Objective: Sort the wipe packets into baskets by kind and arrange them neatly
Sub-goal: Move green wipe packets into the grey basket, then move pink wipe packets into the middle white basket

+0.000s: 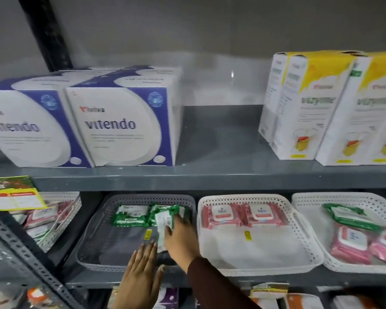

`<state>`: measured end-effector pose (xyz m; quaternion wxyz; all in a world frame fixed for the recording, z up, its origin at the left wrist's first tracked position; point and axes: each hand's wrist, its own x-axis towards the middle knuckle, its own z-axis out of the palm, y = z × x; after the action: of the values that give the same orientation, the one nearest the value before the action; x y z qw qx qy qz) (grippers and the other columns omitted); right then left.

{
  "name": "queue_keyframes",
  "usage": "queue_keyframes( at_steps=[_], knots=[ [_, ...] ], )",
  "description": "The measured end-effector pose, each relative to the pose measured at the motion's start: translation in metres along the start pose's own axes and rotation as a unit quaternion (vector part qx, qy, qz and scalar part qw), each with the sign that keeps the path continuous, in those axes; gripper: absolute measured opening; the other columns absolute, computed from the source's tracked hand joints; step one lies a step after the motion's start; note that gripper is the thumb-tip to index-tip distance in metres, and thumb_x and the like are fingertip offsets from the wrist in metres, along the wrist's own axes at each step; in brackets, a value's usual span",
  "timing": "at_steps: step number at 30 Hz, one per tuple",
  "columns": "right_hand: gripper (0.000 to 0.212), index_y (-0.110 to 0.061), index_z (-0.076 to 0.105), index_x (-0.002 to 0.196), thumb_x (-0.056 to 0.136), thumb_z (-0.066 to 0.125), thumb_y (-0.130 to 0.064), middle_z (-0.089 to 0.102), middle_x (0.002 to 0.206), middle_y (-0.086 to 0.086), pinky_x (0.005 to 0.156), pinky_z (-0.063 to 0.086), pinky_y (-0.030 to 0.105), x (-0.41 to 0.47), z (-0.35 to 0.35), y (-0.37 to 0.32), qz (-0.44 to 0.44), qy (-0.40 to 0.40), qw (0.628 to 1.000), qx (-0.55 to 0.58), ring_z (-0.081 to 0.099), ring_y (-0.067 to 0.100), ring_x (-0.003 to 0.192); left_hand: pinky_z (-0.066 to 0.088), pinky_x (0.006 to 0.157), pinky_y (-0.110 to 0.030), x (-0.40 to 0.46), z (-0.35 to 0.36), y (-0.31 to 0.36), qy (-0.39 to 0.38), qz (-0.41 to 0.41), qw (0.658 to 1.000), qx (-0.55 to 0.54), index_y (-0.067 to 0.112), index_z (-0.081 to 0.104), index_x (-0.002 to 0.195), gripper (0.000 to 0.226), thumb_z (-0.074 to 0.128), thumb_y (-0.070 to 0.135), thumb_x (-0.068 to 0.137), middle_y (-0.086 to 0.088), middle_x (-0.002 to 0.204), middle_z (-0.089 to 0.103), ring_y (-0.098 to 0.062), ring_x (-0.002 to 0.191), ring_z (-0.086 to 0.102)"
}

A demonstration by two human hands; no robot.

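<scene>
Grey basket (pixel 94 228): holding two green packets (pixel 129 216) along its back wall.
Middle white basket (pixel 250 198): holding two pink packets (pixel 243 215) side by side at the back.
Right white basket (pixel 308 197): holding one green and several pink packets, mixed.
Right hand (pixel 181 239): gripping a green-and-white packet (pixel 164 226) over the grey basket.
Left hand (pixel 140 270): resting flat on the grey basket's front rim, fingers together.

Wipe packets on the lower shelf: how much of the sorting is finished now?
Done: two pink packets lie side by side in the middle white basket. In hand: the right hand sets a green packet in the grey basket. Left: the right basket mixes both kinds.
</scene>
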<state>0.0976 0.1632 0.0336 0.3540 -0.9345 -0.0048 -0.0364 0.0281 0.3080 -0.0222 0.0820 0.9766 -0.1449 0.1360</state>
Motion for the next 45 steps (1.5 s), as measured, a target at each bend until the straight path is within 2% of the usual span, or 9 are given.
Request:
queue_keyframes(
  at_steps=[8,11,16,21,27,30,33,37,45],
  knots=[
    [0.012,-0.024,0.063,0.105,0.094,0.058,-0.024,0.073,0.096,0.003,0.075,0.054,0.036,-0.025,-0.155,0.113,0.036,0.211,0.970,0.118,0.068,0.024,0.089,0.013,0.113,-0.030,0.053,0.019,0.137,0.043,0.129,0.987,-0.081,0.006,0.041,0.141,0.063,0.020,0.049,0.100,-0.007,0.148,0.038,-0.022,0.138,0.025],
    [0.013,-0.019,0.067,0.103,0.091,0.062,-0.017,0.074,0.100,0.007,0.075,0.053,0.034,-0.038,-0.215,0.187,0.104,0.276,0.951,0.097,0.069,0.027,0.092,0.016,0.111,-0.031,0.070,0.033,0.198,0.034,0.158,0.983,-0.090,0.007,0.039,0.143,0.062,0.020,0.048,0.100,-0.006,0.149,0.036,-0.022,0.138,0.026],
    [0.036,-0.014,0.060,0.106,0.086,0.053,-0.043,0.068,0.101,0.012,0.082,0.053,0.038,-0.041,-0.267,0.322,0.301,0.186,0.929,-0.111,0.064,0.031,0.094,0.014,0.112,-0.032,0.085,0.051,0.271,0.006,0.180,0.982,-0.061,0.009,0.039,0.143,0.062,0.024,0.049,0.099,-0.004,0.150,0.034,-0.021,0.139,0.026],
    [0.050,-0.025,0.050,0.104,0.075,0.046,-0.065,0.066,0.091,0.007,0.069,0.053,0.034,-0.033,-0.264,0.399,0.338,0.144,0.920,-0.135,0.064,0.028,0.079,0.014,0.108,-0.037,0.090,0.059,0.301,-0.030,0.135,0.990,-0.001,0.008,0.045,0.139,0.064,0.024,0.053,0.098,-0.005,0.145,0.043,-0.025,0.136,0.033],
    [0.061,-0.018,0.042,0.113,0.074,0.072,-0.054,0.066,0.087,0.005,0.050,0.052,0.028,-0.041,-0.291,0.372,0.263,0.182,0.944,-0.084,0.061,0.018,0.064,0.016,0.110,-0.041,0.080,0.063,0.290,-0.026,0.092,0.995,0.026,0.007,0.036,0.144,0.068,0.027,0.055,0.097,-0.008,0.150,0.035,-0.026,0.140,0.027],
    [0.069,-0.026,0.039,0.109,0.064,0.068,-0.069,0.069,0.078,-0.001,0.040,0.053,0.028,-0.046,-0.305,0.351,0.197,0.199,0.960,0.005,0.066,0.014,0.052,0.017,0.110,-0.042,0.076,0.060,0.284,-0.018,0.072,0.997,0.033,0.006,0.033,0.145,0.070,0.026,0.056,0.097,-0.009,0.151,0.033,-0.025,0.141,0.024],
    [0.062,-0.032,0.041,0.112,0.067,0.076,-0.056,0.070,0.080,-0.004,0.050,0.059,0.038,-0.045,-0.308,0.330,0.128,0.221,0.967,0.021,0.069,0.012,0.054,0.015,0.111,-0.042,0.073,0.058,0.276,-0.016,0.050,0.998,0.038,0.007,0.030,0.146,0.071,0.026,0.057,0.097,-0.008,0.152,0.030,-0.024,0.142,0.020],
    [0.056,-0.038,0.047,0.110,0.068,0.083,-0.044,0.067,0.089,-0.012,0.057,0.055,0.029,-0.039,-0.294,0.280,0.028,0.183,0.982,0.046,0.068,0.008,0.066,0.014,0.111,-0.041,0.069,0.057,0.267,-0.023,0.031,0.998,0.044,0.007,0.029,0.146,0.071,0.029,0.057,0.096,-0.008,0.152,0.029,-0.023,0.142,0.019],
    [0.055,-0.020,0.049,0.133,0.086,0.071,-0.038,0.059,0.131,0.011,0.094,0.055,0.036,-0.011,-0.199,0.257,-0.008,0.062,0.993,-0.099,0.059,0.028,0.116,0.015,0.108,-0.037,0.065,0.052,0.265,-0.028,0.026,0.998,0.054,0.008,0.033,0.145,0.069,0.032,0.058,0.097,-0.006,0.150,0.034,-0.024,0.138,0.029]
  ],
)
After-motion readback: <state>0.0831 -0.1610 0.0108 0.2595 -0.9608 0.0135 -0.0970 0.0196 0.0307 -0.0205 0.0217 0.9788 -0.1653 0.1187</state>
